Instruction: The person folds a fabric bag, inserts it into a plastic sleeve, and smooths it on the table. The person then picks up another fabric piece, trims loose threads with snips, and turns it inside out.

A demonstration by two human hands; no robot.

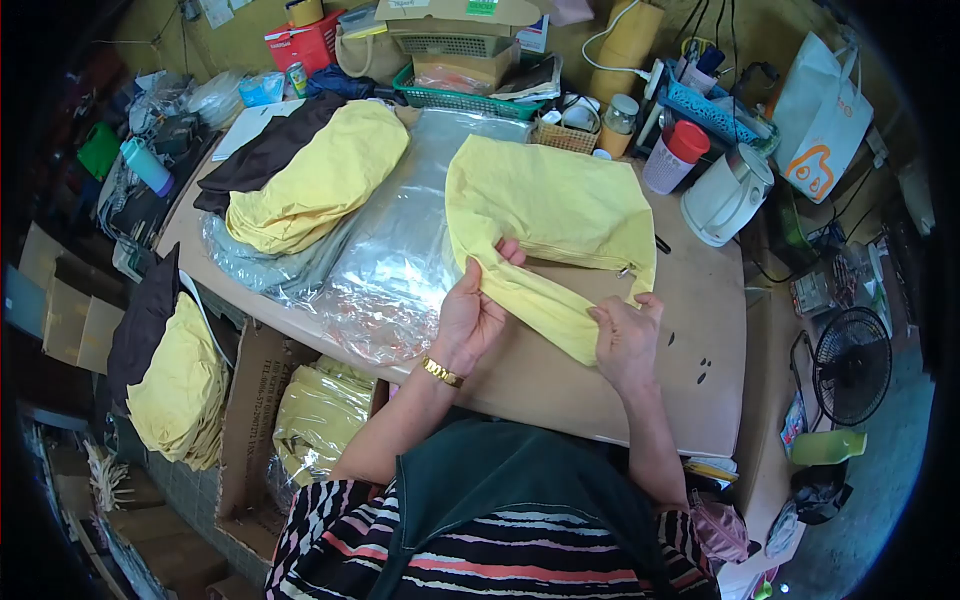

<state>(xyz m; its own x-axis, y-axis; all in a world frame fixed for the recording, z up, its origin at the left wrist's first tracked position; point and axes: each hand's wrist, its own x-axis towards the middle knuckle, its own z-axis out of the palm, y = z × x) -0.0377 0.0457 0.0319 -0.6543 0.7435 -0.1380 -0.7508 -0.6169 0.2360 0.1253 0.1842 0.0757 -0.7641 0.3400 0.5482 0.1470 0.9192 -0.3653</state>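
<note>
A yellow cloth bag [550,195] lies on the table in front of me, with a zipper and a small metal pull along its near side. My left hand [472,315] wears a gold watch band and pinches the bag's folded near edge between thumb and fingers. At the other end of that band of cloth, my right hand [627,338] is closed on the fabric, holding it stretched between both hands. Between this fold and the rest of the bag a dark gap shows. Clear plastic bags [400,230] lie flat just left of it.
Piled yellow and dark cloth [315,180] lies on the table's left. A carton [245,440] holding plastic-wrapped yellow items stands below the left edge, beside another yellow cloth stack [180,385]. Back right are a white kettle [727,195], a red-lidded cup [677,157] and a wicker basket [567,135].
</note>
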